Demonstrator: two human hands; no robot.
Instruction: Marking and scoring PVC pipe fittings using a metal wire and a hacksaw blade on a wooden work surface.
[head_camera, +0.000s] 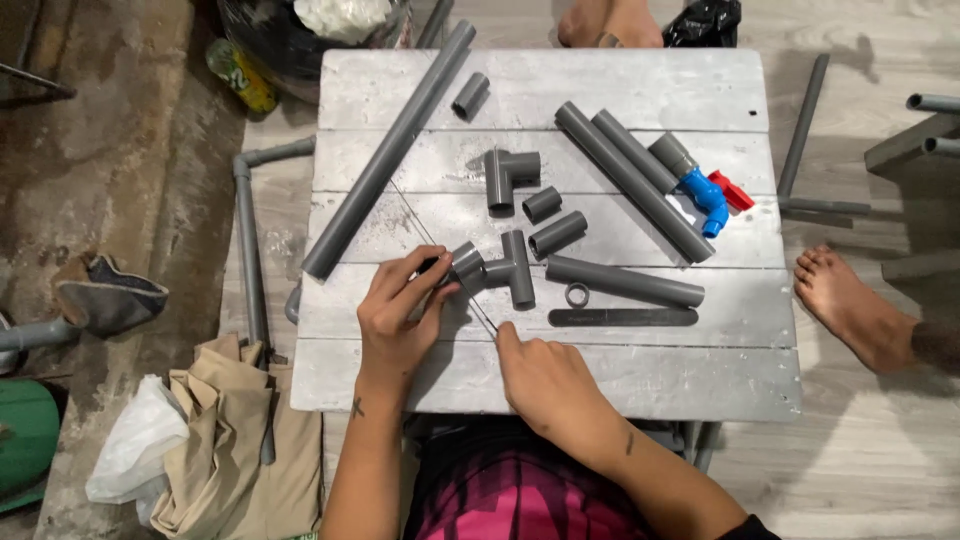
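My left hand (398, 312) pinches the short grey pipe stub (462, 264) that is fitted into a grey tee fitting (512, 268), which lies on the white plank table (640, 380). My right hand (540, 375) grips the near end of a thin metal blade (428, 235). The blade runs diagonally up and left across the table and crosses right by the stub under my left fingers. Both hands sit at the table's front middle.
On the table lie a long grey pipe (390, 150), a short coupling (470, 95), another tee (505, 172), two short stubs (550, 220), a ring (577, 294), a flat dark strip (622, 317), more pipes (630, 180) and a blue valve (708, 198). Another person's foot (860, 310) is at the right.
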